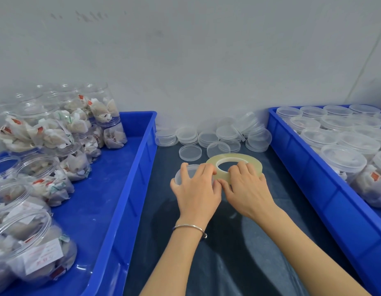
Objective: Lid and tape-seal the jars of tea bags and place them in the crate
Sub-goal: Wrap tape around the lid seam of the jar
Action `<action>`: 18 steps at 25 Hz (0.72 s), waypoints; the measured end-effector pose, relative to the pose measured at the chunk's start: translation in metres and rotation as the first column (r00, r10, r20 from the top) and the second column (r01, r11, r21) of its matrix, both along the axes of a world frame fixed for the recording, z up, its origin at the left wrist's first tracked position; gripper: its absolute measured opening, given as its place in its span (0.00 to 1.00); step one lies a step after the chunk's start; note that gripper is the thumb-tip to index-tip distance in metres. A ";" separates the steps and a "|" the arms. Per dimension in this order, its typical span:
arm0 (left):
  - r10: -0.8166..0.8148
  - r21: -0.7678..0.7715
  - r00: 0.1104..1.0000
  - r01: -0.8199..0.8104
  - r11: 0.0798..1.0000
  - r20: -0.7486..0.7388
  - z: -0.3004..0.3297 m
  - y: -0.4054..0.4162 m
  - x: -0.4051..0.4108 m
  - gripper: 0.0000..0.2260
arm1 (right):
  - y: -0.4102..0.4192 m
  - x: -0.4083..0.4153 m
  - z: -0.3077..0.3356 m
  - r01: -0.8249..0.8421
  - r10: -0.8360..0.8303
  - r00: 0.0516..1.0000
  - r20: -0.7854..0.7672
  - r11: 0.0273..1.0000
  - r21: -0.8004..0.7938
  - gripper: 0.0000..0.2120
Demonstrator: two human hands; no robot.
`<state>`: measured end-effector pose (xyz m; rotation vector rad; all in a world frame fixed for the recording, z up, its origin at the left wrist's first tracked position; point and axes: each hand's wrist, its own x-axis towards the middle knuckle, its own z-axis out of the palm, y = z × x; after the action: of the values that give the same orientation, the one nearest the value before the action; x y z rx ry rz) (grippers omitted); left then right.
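Left hand (196, 189) is gripping the lidded jar (186, 173); right hand (246, 186) is pinching the tape roll (234, 165). Best keeping tape taut, level on the lid seam.

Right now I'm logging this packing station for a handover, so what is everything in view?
Left crate: one, blue, left of the work surface.
Unlidded jars: many, clear, holding tea bags, stacked in the left crate.
Right crate: one, blue, on the right.
Lidded jars: many, clear, packed in the right crate.
Loose lids: many, clear, stacked by the wall between the crates.
Tape roll: one, yellowish clear, centre.
Jar being sealed: one, clear, lidded, under the left hand.
Bracelet: one, silver, left wrist.
Left hand: grips the jar.
Right hand: holds the tape roll.
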<state>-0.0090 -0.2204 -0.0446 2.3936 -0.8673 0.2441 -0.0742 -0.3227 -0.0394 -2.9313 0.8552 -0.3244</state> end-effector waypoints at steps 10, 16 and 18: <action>-0.127 -0.039 0.990 0.125 0.991 -0.056 0.004 -0.017 0.036 0.08 | 0.024 0.012 0.008 0.293 -0.290 0.955 -0.062 0.956 0.036 0.23; 0.010 -0.025 0.989 -0.013 1.000 -0.147 0.019 -0.026 0.058 0.10 | 0.053 0.000 0.028 0.251 -0.276 0.936 0.220 0.959 0.134 0.22; 0.064 0.013 0.982 -0.063 0.998 -0.176 0.024 -0.029 0.072 0.08 | 0.059 -0.013 0.023 0.194 -0.191 0.886 0.423 0.980 0.035 0.20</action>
<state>0.0634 -0.2496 -0.0202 2.4093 -0.7128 0.0524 -0.0875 -0.2639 -0.0164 -2.6192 1.0666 -0.9405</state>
